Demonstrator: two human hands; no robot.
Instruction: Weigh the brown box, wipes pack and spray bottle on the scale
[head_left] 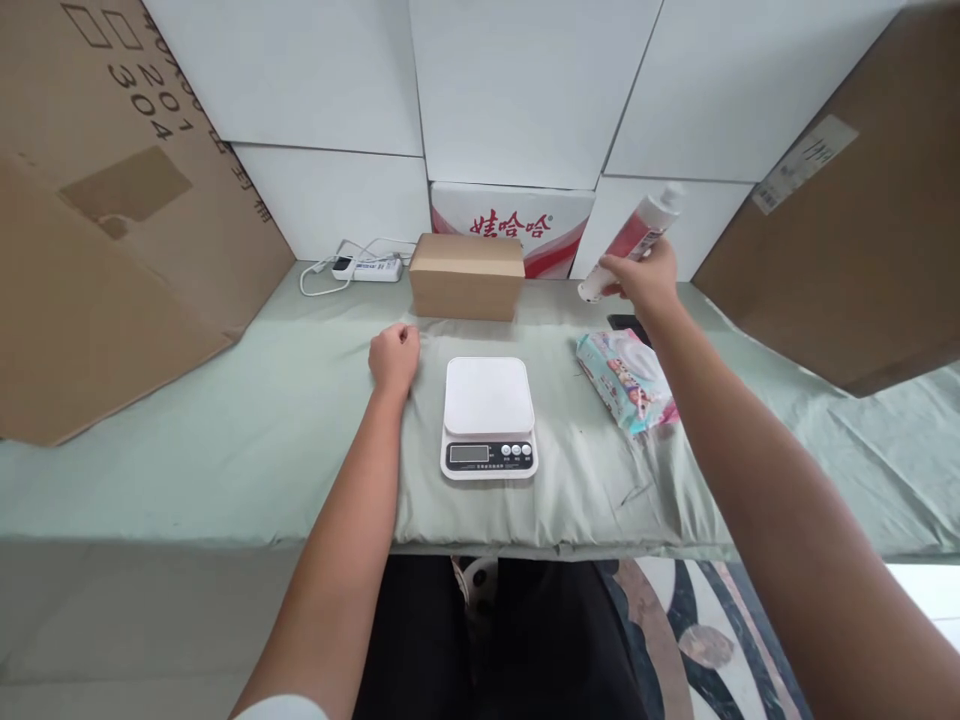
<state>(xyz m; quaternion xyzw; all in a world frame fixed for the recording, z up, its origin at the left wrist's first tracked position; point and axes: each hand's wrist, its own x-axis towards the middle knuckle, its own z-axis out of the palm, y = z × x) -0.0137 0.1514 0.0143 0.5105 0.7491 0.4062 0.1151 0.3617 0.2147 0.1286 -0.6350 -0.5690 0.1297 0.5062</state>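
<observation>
Scale (488, 415) between box (466, 276), wipes pack (626, 380), left hand (394, 358).

Red-white tube (636, 243), tilted, aloft

bare forearms, a white sleeve edge (281, 708), black trousers (510, 640).

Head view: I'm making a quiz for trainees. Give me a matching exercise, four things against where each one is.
Things:
1. tube
2. kitchen scale
3. wipes pack
4. cardboard box

Places:
A. flat on the cloth, right of the scale
B. at the back, before the red-and-white carton
C. held up in the right hand
D. between the two forearms, its plate bare

Pairs: 1-C, 2-D, 3-A, 4-B

The left hand rests as a fist on the green cloth.
</observation>
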